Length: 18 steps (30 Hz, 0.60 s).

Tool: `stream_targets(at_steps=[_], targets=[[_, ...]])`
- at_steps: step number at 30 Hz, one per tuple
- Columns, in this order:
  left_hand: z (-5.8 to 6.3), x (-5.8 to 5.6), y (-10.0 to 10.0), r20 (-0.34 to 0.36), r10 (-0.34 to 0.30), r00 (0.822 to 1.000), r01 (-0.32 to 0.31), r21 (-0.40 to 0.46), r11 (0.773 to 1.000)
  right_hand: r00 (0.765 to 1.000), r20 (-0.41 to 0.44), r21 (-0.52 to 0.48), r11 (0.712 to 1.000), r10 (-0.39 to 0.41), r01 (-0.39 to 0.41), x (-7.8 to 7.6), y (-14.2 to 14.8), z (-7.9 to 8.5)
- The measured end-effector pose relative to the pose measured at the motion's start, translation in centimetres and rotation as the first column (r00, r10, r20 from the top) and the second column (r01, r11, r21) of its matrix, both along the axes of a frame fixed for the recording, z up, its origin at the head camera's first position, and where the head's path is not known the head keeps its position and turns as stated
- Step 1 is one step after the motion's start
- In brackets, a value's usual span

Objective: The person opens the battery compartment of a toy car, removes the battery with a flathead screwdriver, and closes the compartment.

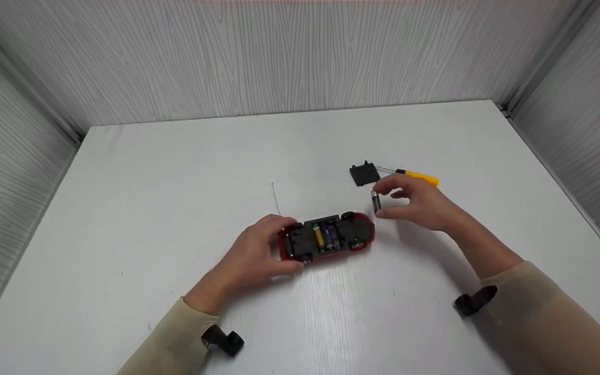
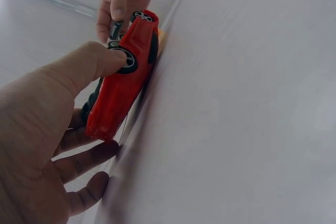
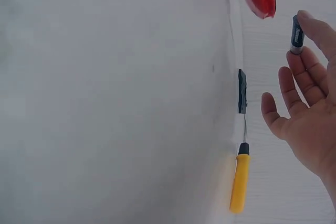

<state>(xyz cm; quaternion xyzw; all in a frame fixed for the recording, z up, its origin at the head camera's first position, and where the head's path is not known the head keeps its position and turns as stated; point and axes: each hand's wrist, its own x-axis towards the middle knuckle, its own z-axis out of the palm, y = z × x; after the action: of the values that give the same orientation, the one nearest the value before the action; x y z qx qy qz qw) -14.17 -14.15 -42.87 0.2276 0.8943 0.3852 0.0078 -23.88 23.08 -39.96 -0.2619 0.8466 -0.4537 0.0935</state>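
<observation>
On the white table [image 1: 201,172], mid-frame, the left hand [image 1: 253,251] grips a toy car [image 1: 347,230], the right hand [image 1: 419,204] a battery [image 1: 376,202]: likely battery-changing, needing steady aim.

Your sleeves [image 1: 555,317] are beige, and a small black device [image 1: 222,339] with a stubby rounded end sits on each one.

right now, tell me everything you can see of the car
The car is a toy: glossy red body, plastic by its look, black underside, black wheels with silvery rims. It is upside down, open mid-underside, where a yellow battery and a dark bluish one show. The left hand grips one end, its thumb on a wheel. It lies roughly crosswise near the middle of the table; whether it rests fully on it is unclear.
</observation>
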Motion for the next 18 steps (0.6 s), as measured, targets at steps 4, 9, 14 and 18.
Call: stream_targets(at_steps=[4, 9, 14, 18], targets=[[-0.1, 0.0, 0.0, 0.010, 0.002, 1.000, -0.002, 0.001, 1.000, 0.999, 0.022, 0.023, 0.999, -0.026, 0.025, -0.6, 1.1, -0.5], [-0.1, 0.0, 0.0, 0.003, -0.001, 1.000, 0.001, -0.008, 1.000, 0.998, 0.040, 0.072, 0.996, -0.046, 0.043, -0.9, 1.7, -0.9], [-0.2, -0.1, 0.0, -0.005, -0.002, 1.000, 0.002, -0.017, 1.000, 0.997, 0.058, 0.086, 0.995, -0.058, 0.053, -1.2, 1.9, -1.2], [-0.2, 0.0, 0.0, 0.000, 0.003, 1.000, -0.003, -0.022, 1.000, 0.995, 0.063, 0.110, 0.992, -0.077, 0.069, -1.4, 1.9, -1.4]])
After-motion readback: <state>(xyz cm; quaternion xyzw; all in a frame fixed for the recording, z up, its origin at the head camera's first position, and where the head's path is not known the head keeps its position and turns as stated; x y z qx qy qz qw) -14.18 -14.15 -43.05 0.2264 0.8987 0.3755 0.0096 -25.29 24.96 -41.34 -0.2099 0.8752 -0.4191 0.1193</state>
